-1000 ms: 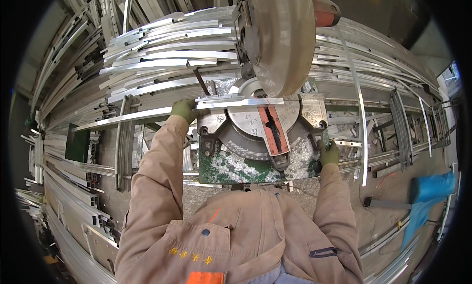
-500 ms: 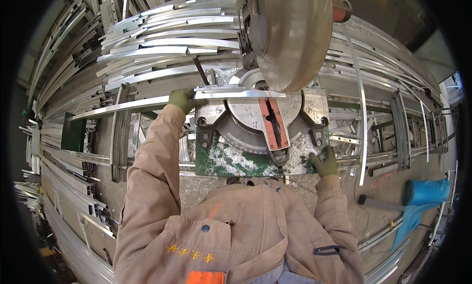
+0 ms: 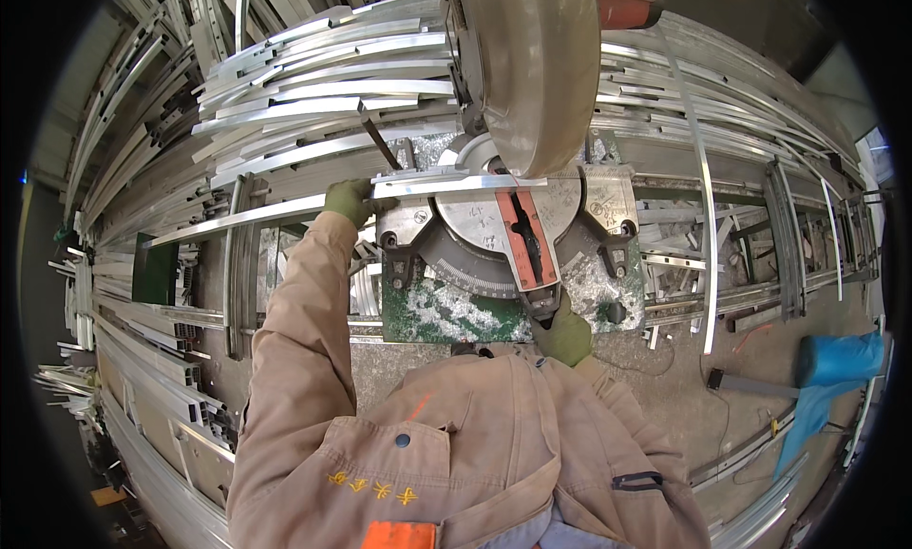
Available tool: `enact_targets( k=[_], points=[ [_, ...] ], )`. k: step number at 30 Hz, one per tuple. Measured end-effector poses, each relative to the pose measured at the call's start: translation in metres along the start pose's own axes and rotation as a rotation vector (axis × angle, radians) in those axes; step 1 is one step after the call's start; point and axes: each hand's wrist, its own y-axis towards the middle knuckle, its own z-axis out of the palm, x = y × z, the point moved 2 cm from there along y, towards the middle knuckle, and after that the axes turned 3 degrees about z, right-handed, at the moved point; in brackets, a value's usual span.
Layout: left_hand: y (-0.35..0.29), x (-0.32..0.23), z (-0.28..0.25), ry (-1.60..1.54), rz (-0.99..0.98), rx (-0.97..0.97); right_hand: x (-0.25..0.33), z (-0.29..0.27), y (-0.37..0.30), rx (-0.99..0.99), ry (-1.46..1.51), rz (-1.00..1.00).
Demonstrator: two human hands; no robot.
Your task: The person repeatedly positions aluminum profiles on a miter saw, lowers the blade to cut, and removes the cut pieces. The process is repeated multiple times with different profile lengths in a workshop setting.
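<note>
My left hand (image 3: 351, 200), in a green glove, is closed round a long silver metal bar (image 3: 275, 209). The bar lies along the fence of a mitre saw, and its right end crosses the red-edged slot plate (image 3: 525, 240) of the round turntable (image 3: 465, 221). At the turntable's front, my gloved right hand (image 3: 568, 334) is closed on the mitre handle (image 3: 541, 312); part of its grip is hidden. The big saw head (image 3: 541, 74), with its guard, stands raised above the bar. Its red-and-black handle (image 3: 627, 6) points to the right.
Silver profiles (image 3: 351, 69) are stacked behind the saw. The saw sits on a green base plate (image 3: 446, 307) strewn with metal chips. An upright-looking strip (image 3: 705, 217) and a blue roll (image 3: 836, 359) are on the right. More profiles (image 3: 171, 359) lie at left.
My right hand has moved left from the base plate's right front edge to the mitre handle. My left hand stays on the bar. The view has shifted slightly.
</note>
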Motion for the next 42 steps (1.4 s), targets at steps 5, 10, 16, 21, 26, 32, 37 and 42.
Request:
enact_targets(
  k=[5, 10, 16, 21, 26, 32, 37, 42],
  points=[
    [0.004, 0.040, 0.009, -0.050, -0.015, -0.018, -0.005, 0.003, 0.007, 0.014, 0.033, -0.063],
    [0.000, 0.031, 0.004, -0.023, 0.075, -0.058, -0.009, 0.006, 0.008, 0.032, 0.025, -0.043],
    [0.006, 0.019, -0.002, -0.060, -0.061, 0.050, -0.003, -0.007, 0.007, 0.048, -0.020, -0.037],
    [0.004, 0.003, -0.006, 0.061, 0.031, 0.006, 0.006, -0.026, 0.014, 0.171, -0.068, 0.082],
    [-0.004, -0.002, -0.014, 0.153, 0.052, -0.003, -0.012, -0.012, 0.027, 0.252, -0.072, 0.056],
    [-0.004, 0.012, -0.008, 0.113, 0.025, -0.014, -0.017, -0.011, 0.036, 0.322, -0.059, 0.008],
    [-0.001, 0.006, -0.009, 0.104, 0.030, 0.006, -0.030, 0.003, 0.038, 0.322, -0.049, 0.010],
    [-0.005, 0.016, -0.007, 0.052, 0.021, 0.002, -0.036, 0.007, 0.043, 0.383, 0.014, 0.002]
  ],
)
